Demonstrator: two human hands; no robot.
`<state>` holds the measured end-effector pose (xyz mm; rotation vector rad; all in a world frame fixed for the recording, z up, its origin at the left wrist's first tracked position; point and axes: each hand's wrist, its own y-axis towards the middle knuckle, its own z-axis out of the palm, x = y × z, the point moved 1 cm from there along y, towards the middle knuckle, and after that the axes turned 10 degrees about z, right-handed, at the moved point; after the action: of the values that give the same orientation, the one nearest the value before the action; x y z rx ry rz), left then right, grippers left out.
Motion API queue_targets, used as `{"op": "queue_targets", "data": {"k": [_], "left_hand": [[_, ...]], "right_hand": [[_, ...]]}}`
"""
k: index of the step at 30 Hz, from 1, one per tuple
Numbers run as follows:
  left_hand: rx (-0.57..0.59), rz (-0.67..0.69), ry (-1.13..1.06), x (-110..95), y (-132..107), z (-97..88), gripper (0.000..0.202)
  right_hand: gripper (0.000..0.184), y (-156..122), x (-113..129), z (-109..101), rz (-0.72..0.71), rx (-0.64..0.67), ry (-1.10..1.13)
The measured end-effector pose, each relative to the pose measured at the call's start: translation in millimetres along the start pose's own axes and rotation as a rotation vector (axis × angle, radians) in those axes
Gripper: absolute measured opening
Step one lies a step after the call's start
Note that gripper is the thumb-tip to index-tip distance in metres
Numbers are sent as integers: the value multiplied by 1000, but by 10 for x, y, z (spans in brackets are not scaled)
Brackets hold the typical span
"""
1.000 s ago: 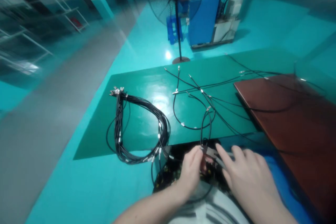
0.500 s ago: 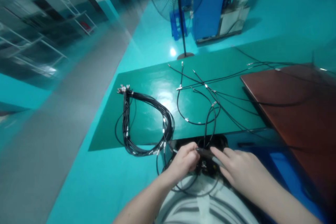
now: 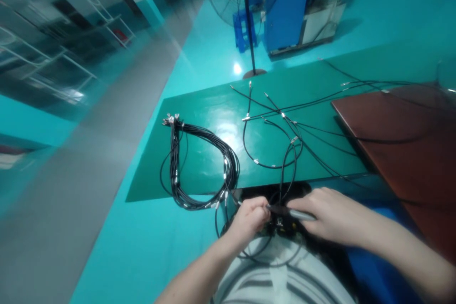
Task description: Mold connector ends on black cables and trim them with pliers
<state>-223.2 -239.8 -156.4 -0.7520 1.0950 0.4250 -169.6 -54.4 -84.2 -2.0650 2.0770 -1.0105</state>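
My left hand (image 3: 249, 218) is closed in a pinch just below the near edge of the green mat (image 3: 199, 161), gripping the end of a thin black cable (image 3: 285, 171) that loops up onto the mat. My right hand (image 3: 331, 216) is closed around a slim grey pen-like tool (image 3: 297, 213) whose tip points left and meets the left hand's fingers. Both hands are over my lap, above a dark patterned cloth. A bundle of several black cables with metal ends (image 3: 199, 161) lies looped on the mat to the left of my hands.
Loose black cables (image 3: 281, 118) spread across the mat's far side and over a reddish-brown board (image 3: 402, 147) at the right. Beyond the table stand a pedestal fan (image 3: 249, 23) and a blue machine (image 3: 285, 9). White racks (image 3: 71, 33) line the left wall.
The view has shifted a little, so the table sits slightly higher and further right. My right hand has flattened and drawn rightward along the tool; the left hand keeps its pinch.
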Motion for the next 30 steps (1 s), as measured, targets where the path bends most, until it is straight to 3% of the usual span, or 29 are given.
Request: {"op": "queue_targets", "data": {"k": [5,10,12,17,21,24,30], "left_hand": [[2,-13,2,24,-7,0,11],[-20,-64,-107,53,2,29,11],[-59,-73,-186,37,5,46,11],[-117,-54,-342,-73,-1,97,12],[-97,-57,-375,-136,11,120,12],[-89,-48,-381,-131,34,122,13],[-108,-18,-272,-44,16,97,14]], "right_hand": [[10,110,-42,-143,-60,156,92],[11,200,-62,-212,-3,445,197],[13,182,-16,-167,5,355,170],[41,30,107,147,131,-254,-174],[53,-68,136,320,157,-559,-387],[52,-108,163,312,165,-610,-440],[45,-134,243,269,209,-535,-490]]}}
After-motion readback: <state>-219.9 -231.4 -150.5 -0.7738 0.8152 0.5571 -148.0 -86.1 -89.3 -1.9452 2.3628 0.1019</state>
